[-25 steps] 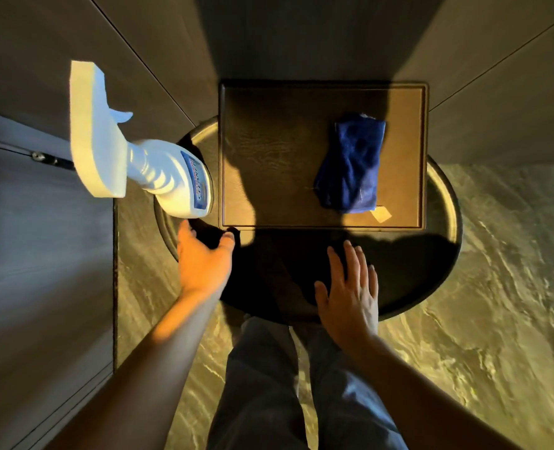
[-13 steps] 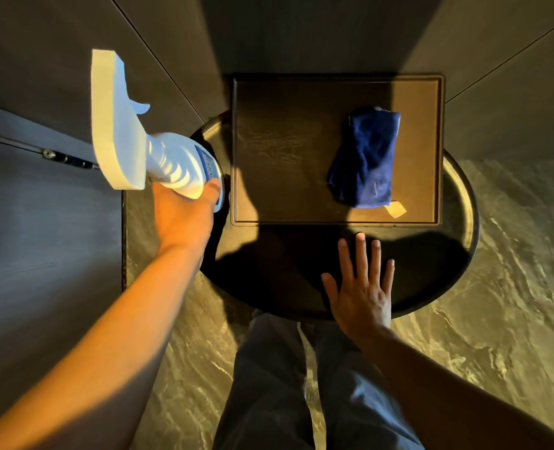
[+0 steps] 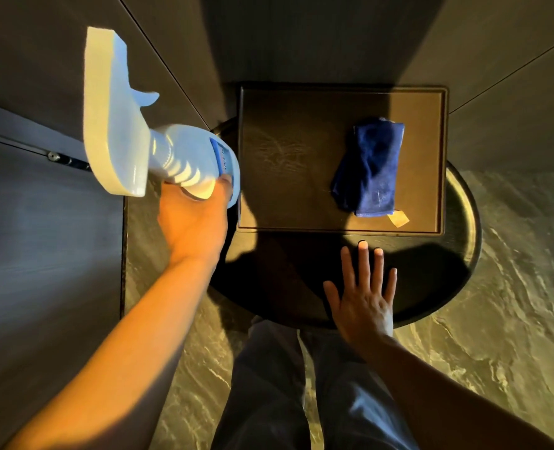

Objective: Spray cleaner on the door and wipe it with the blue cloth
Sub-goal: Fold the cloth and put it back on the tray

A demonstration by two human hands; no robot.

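A white spray bottle [image 3: 158, 147] with a blue label stands at the left edge of the round dark table [image 3: 464, 228]. My left hand [image 3: 194, 222] is wrapped around its lower body. The folded blue cloth [image 3: 370, 167] lies on the right half of a brown rectangular tray [image 3: 285, 157] on the table. My right hand [image 3: 363, 293] hovers flat with fingers spread over the table's near edge, just below the tray and the cloth, holding nothing. The dark door panel [image 3: 41, 238] fills the left side of the view.
Dark wall panels [image 3: 301, 34] rise behind the table. A small metal latch [image 3: 64, 159] sits on the door's upper part. Marbled stone floor [image 3: 512, 287] spreads to the right. My legs in grey trousers [image 3: 301, 384] stand against the table's near edge.
My left hand has risen from the table's edge to the spray bottle and closed around its lower body. My right hand has stayed spread over the table's near edge.
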